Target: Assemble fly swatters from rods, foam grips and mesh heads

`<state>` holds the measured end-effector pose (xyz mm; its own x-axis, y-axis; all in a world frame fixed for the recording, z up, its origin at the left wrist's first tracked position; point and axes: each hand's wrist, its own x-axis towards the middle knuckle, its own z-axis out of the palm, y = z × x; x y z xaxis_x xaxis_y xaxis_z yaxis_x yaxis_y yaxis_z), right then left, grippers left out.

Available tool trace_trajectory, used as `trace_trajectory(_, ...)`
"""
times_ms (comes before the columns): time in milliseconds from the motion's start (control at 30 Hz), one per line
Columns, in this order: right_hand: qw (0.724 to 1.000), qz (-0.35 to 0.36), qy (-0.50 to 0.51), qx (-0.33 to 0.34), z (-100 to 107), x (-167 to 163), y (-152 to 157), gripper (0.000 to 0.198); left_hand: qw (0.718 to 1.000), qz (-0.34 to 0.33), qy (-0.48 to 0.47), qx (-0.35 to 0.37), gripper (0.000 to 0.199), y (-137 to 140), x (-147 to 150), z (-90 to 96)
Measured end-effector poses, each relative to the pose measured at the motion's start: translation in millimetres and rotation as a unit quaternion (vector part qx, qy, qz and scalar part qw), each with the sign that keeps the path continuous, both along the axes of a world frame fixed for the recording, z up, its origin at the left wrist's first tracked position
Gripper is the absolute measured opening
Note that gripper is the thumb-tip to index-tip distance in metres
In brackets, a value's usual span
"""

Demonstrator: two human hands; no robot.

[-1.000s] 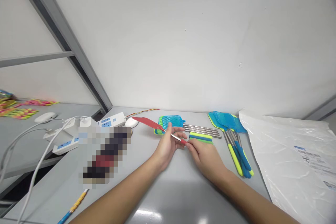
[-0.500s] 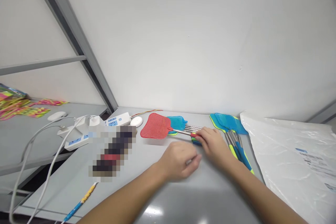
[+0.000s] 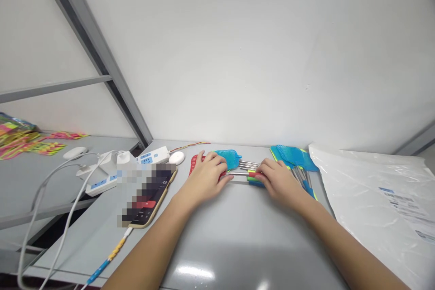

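Red swatter (image 3: 238, 173) — mesh head (image 3: 196, 162) leftward, metal rod (image 3: 242, 174) crosswise

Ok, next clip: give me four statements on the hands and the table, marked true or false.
1. The right hand holds the red swatter at its handle end. True.
2. The left hand covers part of a blue swatter's head. False: it covers part of the red one's head.
3. A cable runs to the near end of the phone. True.
4. The white plastic package lies left of the hands. False: it lies to their right.
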<state>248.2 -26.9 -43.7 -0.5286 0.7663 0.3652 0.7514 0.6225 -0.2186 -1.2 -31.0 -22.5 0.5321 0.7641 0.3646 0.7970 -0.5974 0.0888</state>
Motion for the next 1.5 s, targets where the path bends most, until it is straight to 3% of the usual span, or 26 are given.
trace_trajectory(200, 1.0, 0.008, -0.007, 0.002, 4, 7, 1, 0.014, 0.999, -0.032, -0.003, -0.015, 0.023, 0, 11, -8.7)
trace_trajectory(367, 0.998, 0.041, -0.051, 0.01, -5, -11, -10, 0.015, 0.997, -0.059, -0.014, -0.041, 0.02, -8, 30, -20.8)
trace_trajectory(600, 0.991, 0.074, -0.079, -0.083, -17, -21, -17, 0.021, 0.984, -0.114, -0.027, -0.131, 0.019, -13, 34, -27.4)
trace_trajectory(900, 0.975, 0.116, -0.029, -0.188, 0, -16, -19, 0.023, 0.978, -0.126, -0.02, -0.165, 0.014, -13, 30, -20.3)
trace_trajectory(1167, 0.966, 0.124, -0.018, -0.226, 13, -15, -26, 0.022, 0.965, -0.15, -0.015, -0.214, 0.009, -11, 16, -1.7)
trace_trajectory(1500, 0.978, 0.104, -0.038, -0.179, 26, -9, -24, 0.026, 0.972, -0.1, -0.023, -0.21, 0.013, -3, -9, 13.3)
